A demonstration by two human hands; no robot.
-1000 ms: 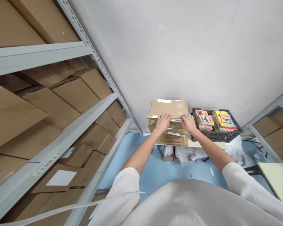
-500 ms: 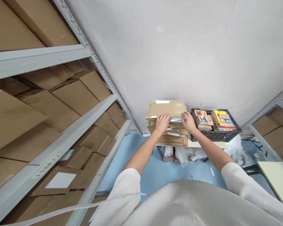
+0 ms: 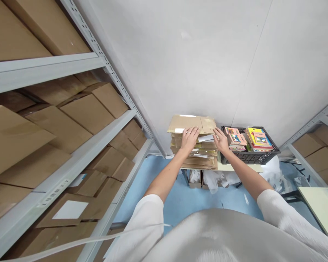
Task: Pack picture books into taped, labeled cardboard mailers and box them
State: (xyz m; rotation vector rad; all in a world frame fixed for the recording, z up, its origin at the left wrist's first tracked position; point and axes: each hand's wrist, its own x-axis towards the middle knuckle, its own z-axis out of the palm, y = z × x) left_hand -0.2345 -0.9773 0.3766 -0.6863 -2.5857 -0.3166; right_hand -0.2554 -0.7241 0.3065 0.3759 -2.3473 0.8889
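A tall stack of flattened cardboard boxes (image 3: pixel 205 160) stands against the wall, with white labels on some of them. Its topmost flattened cardboard box (image 3: pixel 190 123) is raised a little at the front. My left hand (image 3: pixel 190 137) grips that box's front edge, its fingertips over the top and the thumb hidden. At the front right corner, my right hand (image 3: pixel 221 139) pinches the same box, and its thumb is hard to see. Between the hands, a white label (image 3: pixel 205 138) shows on the layer below.
Right of the stack, a black plastic crate (image 3: pixel 250 158) holds colourful books (image 3: pixel 259 140). Both rest on a pale table (image 3: pixel 239 167). Plastic bags (image 3: pixel 213 182) lie underneath. Metal shelving (image 3: pixel 117 136) with cardboard boxes (image 3: pixel 87 112) runs along the left; more boxes stand right.
The top flattened box has shifted slightly up and to the left, its front edge lifting from the layer below. My left hand has risen with it; my right hand has moved slightly right.
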